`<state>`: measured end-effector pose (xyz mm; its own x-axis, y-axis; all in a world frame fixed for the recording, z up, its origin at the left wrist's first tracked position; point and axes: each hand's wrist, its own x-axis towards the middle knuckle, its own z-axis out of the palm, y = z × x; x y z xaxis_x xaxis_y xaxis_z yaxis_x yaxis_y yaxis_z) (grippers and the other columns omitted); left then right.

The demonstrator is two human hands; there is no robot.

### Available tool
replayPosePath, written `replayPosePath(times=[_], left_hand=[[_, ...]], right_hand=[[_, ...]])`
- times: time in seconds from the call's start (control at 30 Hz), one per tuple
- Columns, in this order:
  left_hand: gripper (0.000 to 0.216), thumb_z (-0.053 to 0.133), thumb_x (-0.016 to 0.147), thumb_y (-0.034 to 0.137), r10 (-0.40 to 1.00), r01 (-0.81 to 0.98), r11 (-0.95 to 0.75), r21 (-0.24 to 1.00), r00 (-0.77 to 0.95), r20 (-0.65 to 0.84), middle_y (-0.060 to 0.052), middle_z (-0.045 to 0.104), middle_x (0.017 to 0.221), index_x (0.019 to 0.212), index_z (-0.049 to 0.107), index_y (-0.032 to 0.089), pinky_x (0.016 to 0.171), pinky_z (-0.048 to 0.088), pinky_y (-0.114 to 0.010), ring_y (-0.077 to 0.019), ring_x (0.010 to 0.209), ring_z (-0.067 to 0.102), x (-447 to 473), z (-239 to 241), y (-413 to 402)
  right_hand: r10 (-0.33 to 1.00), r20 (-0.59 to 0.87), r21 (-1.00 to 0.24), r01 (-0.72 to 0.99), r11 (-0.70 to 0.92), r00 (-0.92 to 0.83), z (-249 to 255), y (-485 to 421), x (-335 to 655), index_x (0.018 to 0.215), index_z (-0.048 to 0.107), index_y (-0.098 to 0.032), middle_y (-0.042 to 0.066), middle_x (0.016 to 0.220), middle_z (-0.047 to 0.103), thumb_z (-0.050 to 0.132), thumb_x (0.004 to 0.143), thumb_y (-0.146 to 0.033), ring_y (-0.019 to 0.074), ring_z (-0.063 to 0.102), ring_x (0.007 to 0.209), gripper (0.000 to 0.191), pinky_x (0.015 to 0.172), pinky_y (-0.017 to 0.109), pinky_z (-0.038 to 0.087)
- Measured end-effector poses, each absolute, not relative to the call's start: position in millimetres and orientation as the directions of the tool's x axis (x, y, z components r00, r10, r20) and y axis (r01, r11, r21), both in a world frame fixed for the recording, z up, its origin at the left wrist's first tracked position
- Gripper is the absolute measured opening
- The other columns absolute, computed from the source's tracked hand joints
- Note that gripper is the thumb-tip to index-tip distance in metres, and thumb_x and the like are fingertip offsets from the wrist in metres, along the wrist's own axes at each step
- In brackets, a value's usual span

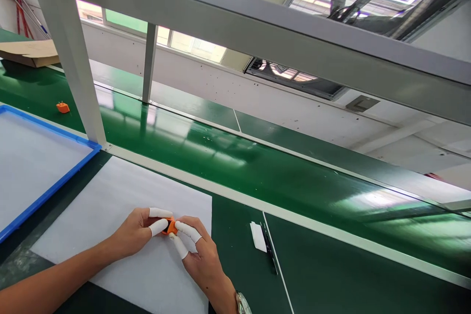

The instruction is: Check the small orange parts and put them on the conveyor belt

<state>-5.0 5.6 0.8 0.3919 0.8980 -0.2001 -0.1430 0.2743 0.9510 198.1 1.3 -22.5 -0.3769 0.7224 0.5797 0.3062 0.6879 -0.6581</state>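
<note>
A small orange plug housing [172,227] with a black part in it is held between both hands, over a white sheet [125,206]. My left hand [138,230] pinches its left side with thumb and forefinger. From the right, the fingertips of my right hand [200,248] grip the same piece. White finger cots cover several fingertips on both hands. The fingers partly hide the housing, so its details are hard to make out.
To the left lies a blue-framed tray [55,191]. Farther back, an orange plug [63,107] sits near a cardboard box [31,54]. A white card [258,236] and a thin black tool [270,250] lie at right. A grey metal post [69,54] rises behind the sheet.
</note>
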Motion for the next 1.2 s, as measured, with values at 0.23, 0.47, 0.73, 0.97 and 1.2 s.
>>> replayPosePath(times=[0.23,0.47,0.73,0.97,1.2], left_hand=[[0.031,0.061,0.093,0.041,0.887,-0.078,0.205,0.976,0.436,-0.151,-0.001,0.077,0.109,0.116,0.076,0.027,0.100,0.054,-0.043,-0.0277,0.105,0.069,-4.1,4.3,3.9],[0.035,0.062,0.092,0.029,0.884,-0.036,0.227,0.973,0.428,-0.190,-0.002,0.073,0.125,0.127,0.070,0.027,0.106,0.051,-0.041,-0.0274,0.118,0.066,-5.8,-1.2,1.8],[0.041,0.063,0.092,0.028,0.892,-0.022,0.167,0.986,0.430,-0.142,-0.001,0.060,0.144,0.133,0.065,0.028,0.116,0.043,-0.043,-0.0280,0.134,0.055,-3.5,-7.2,-2.9],[0.046,0.061,0.092,0.023,0.894,0.062,0.106,0.992,0.432,-0.123,0.000,0.058,0.146,0.137,0.060,0.030,0.115,0.046,-0.043,-0.0276,0.134,0.055,-5.2,-10.3,-5.1],[0.035,0.064,0.091,0.029,0.912,0.078,0.172,0.982,0.364,-0.188,-0.001,0.064,0.140,0.126,0.069,0.028,0.113,0.048,-0.044,-0.0277,0.129,0.060,-2.4,-7.2,1.1]], right_hand=[[0.678,0.607,-0.589,0.338,0.734,-0.415,-21.2,0.2,196.2,0.142,0.047,-0.036,0.008,0.116,0.066,0.062,0.090,-0.004,0.0237,0.067,0.102,0.063,0.081,0.042,0.062],[0.821,0.384,-0.850,0.187,0.493,-0.422,-14.9,4.5,202.6,0.125,0.062,-0.032,0.006,0.119,0.066,0.067,0.092,-0.019,0.0219,0.067,0.106,0.036,0.090,0.040,0.061],[0.908,-0.065,-0.997,0.072,-0.038,-0.413,-15.7,6.8,204.9,0.128,0.063,-0.026,0.006,0.115,0.074,0.069,0.091,-0.038,0.0237,0.071,0.107,0.039,0.099,0.045,0.057],[0.918,-0.056,-0.997,0.077,-0.028,-0.392,-14.9,7.9,200.3,0.118,0.068,-0.026,0.005,0.106,0.075,0.073,0.087,-0.038,0.0223,0.072,0.096,0.034,0.093,0.042,0.059],[0.910,-0.068,-0.997,0.003,-0.073,-0.410,-16.5,7.1,200.3,0.128,0.062,-0.027,0.006,0.117,0.073,0.070,0.090,-0.035,0.0234,0.070,0.106,0.040,0.098,0.044,0.057]])
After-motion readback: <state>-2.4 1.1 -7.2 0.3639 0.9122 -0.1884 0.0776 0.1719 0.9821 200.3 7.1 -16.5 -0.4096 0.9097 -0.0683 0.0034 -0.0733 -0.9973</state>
